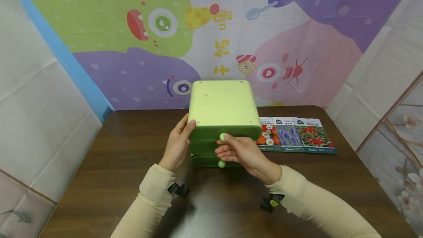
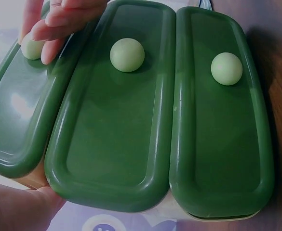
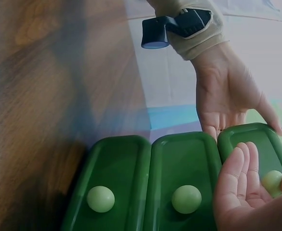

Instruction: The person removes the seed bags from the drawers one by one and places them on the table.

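Facing the person across a dark wood-grain table (image 1: 115, 168) is a three-drawer mini chest (image 1: 223, 102), pale yellow-green on its casing and deep green on its drawer fronts. From where I stand it is upright near the table's far edge, close to the cartoon-printed backdrop (image 1: 115, 21).

The left hand (image 1: 177, 142) grips the chest by its left side, thumb up at the front top corner, the other fingers along the flank and partly hidden. The right hand (image 1: 249, 155) pinches the top knob (image 1: 223, 137) between thumb and forefinger, its remaining fingers extended in front of the middle drawer (image 1: 202, 147). I cannot tell whether the top drawer (image 1: 206, 133) sits fully home. Free of any fingers are the middle knob (image 2: 127, 55), plain from the left wrist, and the bottom knob (image 1: 221, 164) on the lowest drawer (image 1: 203, 161).

Just right of the chest, three flower-printed packets or leaflets lie in a row on the table: one with orange and white blooms (image 1: 269, 135), partly behind the chest, one with purple spikes (image 1: 289, 135), and one with red flowers (image 1: 314, 135). Both forearms wear cream sleeves (image 1: 155, 183), with a small black camera (image 1: 178, 190) at each wrist.
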Demonstrator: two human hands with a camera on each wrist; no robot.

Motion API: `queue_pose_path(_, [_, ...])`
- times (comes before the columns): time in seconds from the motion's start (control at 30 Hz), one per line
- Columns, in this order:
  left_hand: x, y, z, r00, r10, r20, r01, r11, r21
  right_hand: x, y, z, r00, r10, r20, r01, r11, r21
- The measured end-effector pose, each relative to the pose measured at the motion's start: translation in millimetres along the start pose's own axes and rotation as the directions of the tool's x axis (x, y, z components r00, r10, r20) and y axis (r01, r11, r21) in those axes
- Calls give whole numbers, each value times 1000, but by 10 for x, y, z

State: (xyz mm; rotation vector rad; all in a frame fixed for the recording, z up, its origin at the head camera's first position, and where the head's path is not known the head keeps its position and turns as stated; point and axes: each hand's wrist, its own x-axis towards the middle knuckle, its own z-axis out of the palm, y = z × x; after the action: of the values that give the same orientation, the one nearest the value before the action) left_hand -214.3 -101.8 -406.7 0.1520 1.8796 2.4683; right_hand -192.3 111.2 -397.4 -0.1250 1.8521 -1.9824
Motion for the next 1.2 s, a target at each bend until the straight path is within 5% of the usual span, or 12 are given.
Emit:
queue_pose_path(0.77, [-15, -29, -10, 1000, -19, -7, 19, 1000, 24, -28, 7, -83, 999, 17, 43, -18, 999, 30])
queue_pose_path(1.2, [-21, -19, -22, 1000, -19, 4, 19, 1000, 22, -134, 145, -210, 992, -130, -4, 126, 970, -207])
